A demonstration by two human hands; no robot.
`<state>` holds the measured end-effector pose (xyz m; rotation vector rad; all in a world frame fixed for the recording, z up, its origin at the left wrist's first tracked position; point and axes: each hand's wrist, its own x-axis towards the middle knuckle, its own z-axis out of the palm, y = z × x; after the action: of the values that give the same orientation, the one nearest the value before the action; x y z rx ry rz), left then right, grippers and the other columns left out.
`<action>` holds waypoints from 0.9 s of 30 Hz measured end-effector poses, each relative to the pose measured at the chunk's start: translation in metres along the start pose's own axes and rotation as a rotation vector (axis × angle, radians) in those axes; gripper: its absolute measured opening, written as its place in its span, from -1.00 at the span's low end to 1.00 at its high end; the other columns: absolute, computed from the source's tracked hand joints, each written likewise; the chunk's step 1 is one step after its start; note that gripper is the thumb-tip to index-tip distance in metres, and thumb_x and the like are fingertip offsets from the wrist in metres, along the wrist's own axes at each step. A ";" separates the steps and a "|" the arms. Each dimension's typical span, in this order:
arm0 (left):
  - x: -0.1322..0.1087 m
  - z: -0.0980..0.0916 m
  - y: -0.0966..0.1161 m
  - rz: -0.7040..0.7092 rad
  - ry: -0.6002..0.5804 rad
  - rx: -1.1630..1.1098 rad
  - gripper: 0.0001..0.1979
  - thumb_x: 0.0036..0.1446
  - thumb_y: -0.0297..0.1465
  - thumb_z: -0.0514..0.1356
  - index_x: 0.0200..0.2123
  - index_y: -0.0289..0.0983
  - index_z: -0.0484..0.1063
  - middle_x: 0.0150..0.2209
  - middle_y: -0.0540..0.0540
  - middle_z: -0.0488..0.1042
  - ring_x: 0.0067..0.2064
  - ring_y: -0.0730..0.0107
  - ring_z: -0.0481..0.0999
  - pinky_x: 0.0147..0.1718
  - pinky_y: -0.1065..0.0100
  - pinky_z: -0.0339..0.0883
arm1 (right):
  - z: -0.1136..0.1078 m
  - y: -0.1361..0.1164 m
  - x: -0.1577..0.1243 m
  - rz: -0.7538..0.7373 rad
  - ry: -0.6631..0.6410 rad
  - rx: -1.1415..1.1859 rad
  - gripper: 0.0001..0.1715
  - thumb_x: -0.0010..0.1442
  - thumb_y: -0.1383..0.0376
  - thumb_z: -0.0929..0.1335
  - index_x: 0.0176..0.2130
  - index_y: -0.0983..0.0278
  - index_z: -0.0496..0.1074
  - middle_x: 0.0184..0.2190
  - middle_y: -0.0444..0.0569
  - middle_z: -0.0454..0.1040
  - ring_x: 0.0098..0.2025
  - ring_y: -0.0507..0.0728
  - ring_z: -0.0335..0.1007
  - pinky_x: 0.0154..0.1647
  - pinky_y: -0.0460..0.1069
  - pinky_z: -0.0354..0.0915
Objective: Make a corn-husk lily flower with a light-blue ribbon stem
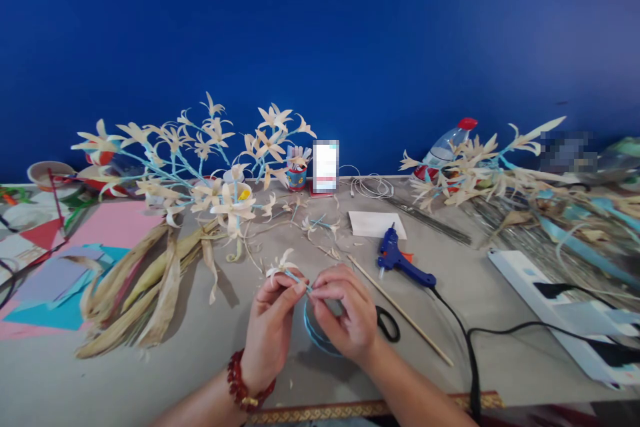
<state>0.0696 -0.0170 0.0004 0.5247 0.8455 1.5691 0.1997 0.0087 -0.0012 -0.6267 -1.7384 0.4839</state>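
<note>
Between the fingers of my left hand (275,310) is a small pale husk flower (283,265) with a thin light-blue stem. My right hand (347,310) pinches the lower end of that blue stem, close to the left fingertips. A light-blue strip (313,333) curls in loops below the hands, partly behind the right hand. The black handle of a pair of scissors (389,325) shows beside the right wrist; the rest is hidden. Farther right lies a thin wooden stick (405,313), and beyond it a blue glue gun (400,257) with its cord.
Dried corn husks (165,280) and coloured paper (110,223) lie at left. Branches of finished husk flowers (173,140) stand behind. A lit phone (325,167) stands at the wall. At right are a white power strip (540,313), cables and a bundle of wires (435,220).
</note>
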 end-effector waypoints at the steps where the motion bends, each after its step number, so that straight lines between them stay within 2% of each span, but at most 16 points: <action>1: 0.000 0.000 0.000 0.004 -0.005 0.006 -0.91 -0.08 -0.46 0.39 -0.53 -0.23 0.53 -0.35 0.00 0.50 -0.23 0.43 0.45 -0.16 0.42 0.30 | 0.000 0.001 -0.001 0.036 0.001 0.028 -0.77 0.12 0.50 0.33 -0.24 0.21 0.43 -0.35 -0.03 0.47 -0.29 0.12 0.44 -0.24 0.05 0.39; 6: 0.001 0.000 0.000 0.025 -0.029 0.028 -0.93 -0.05 -0.46 0.37 -0.50 -0.23 0.54 -0.36 0.01 0.51 -0.24 0.44 0.46 -0.17 0.44 0.31 | 0.001 0.005 -0.003 0.210 -0.008 0.190 -0.90 0.16 0.42 0.36 -0.30 0.22 0.43 -0.34 -0.03 0.46 -0.27 0.12 0.45 -0.23 0.04 0.39; 10: 0.001 0.000 -0.002 0.026 -0.011 0.042 -0.93 -0.02 -0.44 0.37 -0.47 -0.25 0.52 -0.38 0.00 0.49 -0.27 0.45 0.45 -0.18 0.43 0.32 | 0.000 0.007 -0.002 0.222 -0.022 0.219 -0.91 0.16 0.41 0.36 -0.29 0.23 0.44 -0.34 -0.02 0.48 -0.25 0.13 0.46 -0.22 0.03 0.40; 18: -0.001 -0.004 -0.006 0.072 0.019 0.116 -0.89 0.01 -0.39 0.36 -0.42 -0.26 0.50 -0.36 -0.01 0.49 -0.27 0.43 0.44 -0.17 0.41 0.32 | 0.000 0.002 0.004 0.016 -0.045 -0.014 -0.68 0.12 0.51 0.35 -0.13 0.22 0.42 -0.35 -0.01 0.54 -0.27 0.15 0.48 -0.23 0.07 0.42; 27: -0.004 0.000 -0.004 0.118 0.035 0.087 -0.91 -0.04 -0.42 0.38 -0.47 -0.24 0.51 -0.36 -0.02 0.51 -0.23 0.41 0.46 -0.15 0.40 0.32 | -0.006 -0.001 -0.001 -0.192 -0.027 -0.289 -0.66 0.13 0.48 0.37 -0.11 0.18 0.52 -0.27 0.04 0.52 -0.26 0.17 0.44 -0.27 0.09 0.44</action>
<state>0.0725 -0.0206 -0.0024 0.6208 0.9273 1.6586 0.2060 0.0076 -0.0001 -0.6489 -1.8890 0.1073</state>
